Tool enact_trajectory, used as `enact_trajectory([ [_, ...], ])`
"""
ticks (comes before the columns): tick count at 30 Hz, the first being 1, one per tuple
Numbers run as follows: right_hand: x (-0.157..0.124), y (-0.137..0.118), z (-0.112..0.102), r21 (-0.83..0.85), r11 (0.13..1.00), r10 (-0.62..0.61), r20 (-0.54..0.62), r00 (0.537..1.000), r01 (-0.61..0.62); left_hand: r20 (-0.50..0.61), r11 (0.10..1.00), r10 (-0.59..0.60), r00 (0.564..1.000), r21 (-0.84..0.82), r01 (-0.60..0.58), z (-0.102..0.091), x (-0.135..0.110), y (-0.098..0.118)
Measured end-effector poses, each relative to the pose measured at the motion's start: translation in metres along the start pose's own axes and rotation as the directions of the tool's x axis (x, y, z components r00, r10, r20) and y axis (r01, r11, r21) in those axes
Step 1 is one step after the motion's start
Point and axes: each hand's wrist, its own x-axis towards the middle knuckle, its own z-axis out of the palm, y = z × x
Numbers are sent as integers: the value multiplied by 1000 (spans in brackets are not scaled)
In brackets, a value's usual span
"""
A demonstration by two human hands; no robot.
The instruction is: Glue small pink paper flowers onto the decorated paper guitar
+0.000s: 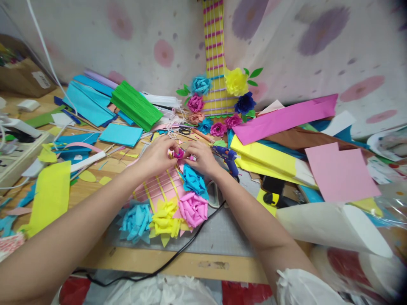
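Observation:
A small magenta paper flower [179,153] sits between my two hands, above the far end of a pink paper-covered piece [160,186] with strings and yellow strips. Fingers of my left hand [159,154] pinch the flower from the left. On its other side, my right hand [202,159] has its fingers closed at the petals; the fingertips are partly hidden. Close under the right wrist lies a blue crepe flower [194,180]. Nearer me on the piece are a pink flower [193,209], a yellow flower [165,219] and another blue flower [137,221].
A blue glue gun [227,156] lies right of my right hand, its black cable [178,254] crossing the grey mat [222,241]. Behind stands a yellow paper guitar neck [215,55] with flowers. Folded crepe paper [136,106] and a paper roll [330,224] flank the workspace.

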Motion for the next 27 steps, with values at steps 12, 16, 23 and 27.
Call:
enact_trajectory([
  [12,-1,-3,-1,-67,998,-4,7,1000,5,-17,974,75,997,216,-69,7,0,6],
  [16,-1,-4,-1,-55,998,20,26,999,-18,-16,972,39,999,230,-34,7,1,9],
  [23,-1,-7,-1,-51,998,45,18,999,-44,3,973,-34,999,229,33,8,1,13],
  [27,-2,-7,-1,-26,996,89,-15,996,-89,-18,977,-63,998,204,66,10,0,13],
])
